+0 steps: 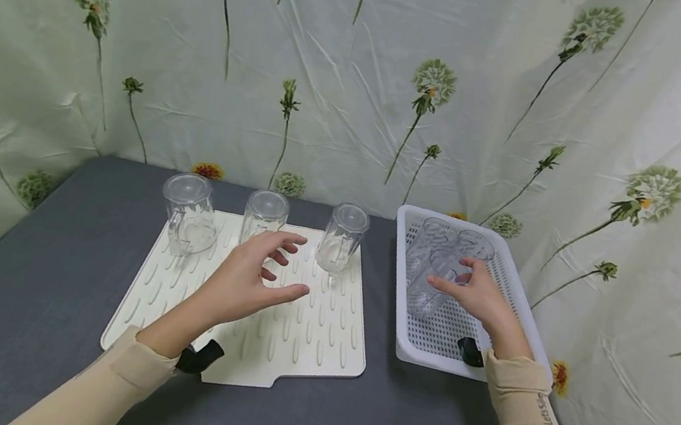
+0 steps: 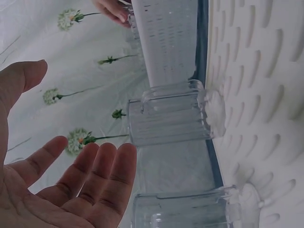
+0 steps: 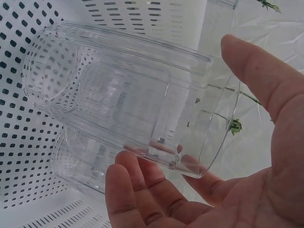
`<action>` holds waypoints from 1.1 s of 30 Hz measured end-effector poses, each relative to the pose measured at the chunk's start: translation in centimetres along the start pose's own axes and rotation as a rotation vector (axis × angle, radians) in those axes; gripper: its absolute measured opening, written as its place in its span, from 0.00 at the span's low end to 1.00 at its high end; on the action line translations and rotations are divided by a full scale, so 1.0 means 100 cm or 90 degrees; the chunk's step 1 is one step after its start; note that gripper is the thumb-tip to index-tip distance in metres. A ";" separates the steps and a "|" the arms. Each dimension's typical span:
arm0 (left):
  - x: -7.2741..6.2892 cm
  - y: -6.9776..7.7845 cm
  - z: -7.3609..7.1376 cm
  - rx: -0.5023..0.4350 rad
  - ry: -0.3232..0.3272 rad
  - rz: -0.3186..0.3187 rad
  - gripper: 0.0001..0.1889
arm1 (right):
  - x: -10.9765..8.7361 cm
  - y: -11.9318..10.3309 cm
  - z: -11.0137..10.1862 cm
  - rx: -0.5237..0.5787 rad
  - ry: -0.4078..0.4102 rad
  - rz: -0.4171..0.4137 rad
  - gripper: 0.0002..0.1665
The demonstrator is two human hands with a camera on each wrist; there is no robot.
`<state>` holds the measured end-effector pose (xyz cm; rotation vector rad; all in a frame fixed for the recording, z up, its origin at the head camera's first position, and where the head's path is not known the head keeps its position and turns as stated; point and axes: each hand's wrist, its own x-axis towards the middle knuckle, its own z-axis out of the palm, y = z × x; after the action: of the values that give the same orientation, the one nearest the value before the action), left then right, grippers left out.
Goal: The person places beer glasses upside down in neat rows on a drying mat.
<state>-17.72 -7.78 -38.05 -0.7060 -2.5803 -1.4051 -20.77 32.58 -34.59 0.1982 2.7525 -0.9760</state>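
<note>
My left hand (image 1: 254,277) is held over the white ridged mat (image 1: 321,342), fingers spread and holding nothing. Along the mat's far side stand three clear glass mugs: a left one (image 1: 189,216), a middle one (image 1: 264,212) partly behind my fingers, and a right one (image 1: 342,238). At the white basket (image 1: 399,324), my right hand (image 1: 477,292) reaches in over several clear glasses. In the right wrist view its thumb is beside the rim of an upright glass (image 3: 128,95), with the loosely bent fingers along the opposite side. A second glass (image 3: 80,161) sits beside that one.
A dark grey cloth (image 1: 43,256) covers the table under mat and basket. Behind it hangs a pale curtain (image 1: 350,60) printed with dandelions, close to the basket's back and right side. Black wrist straps (image 1: 200,357) show at both sleeves.
</note>
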 end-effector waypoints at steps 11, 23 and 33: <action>-0.023 -0.008 -0.004 -0.007 0.002 -0.014 0.37 | 0.001 -0.002 -0.001 -0.018 0.000 0.008 0.63; -0.044 -0.017 -0.001 -0.023 -0.011 -0.008 0.37 | -0.001 0.005 -0.001 0.007 0.009 0.011 0.63; -0.052 -0.018 0.000 -0.036 -0.014 0.028 0.35 | -0.011 0.008 -0.006 0.053 0.021 0.007 0.62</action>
<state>-13.92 -10.40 -41.15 -0.7863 -2.5344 -1.4709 -19.61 33.48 -34.32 0.2438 2.7403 -1.0946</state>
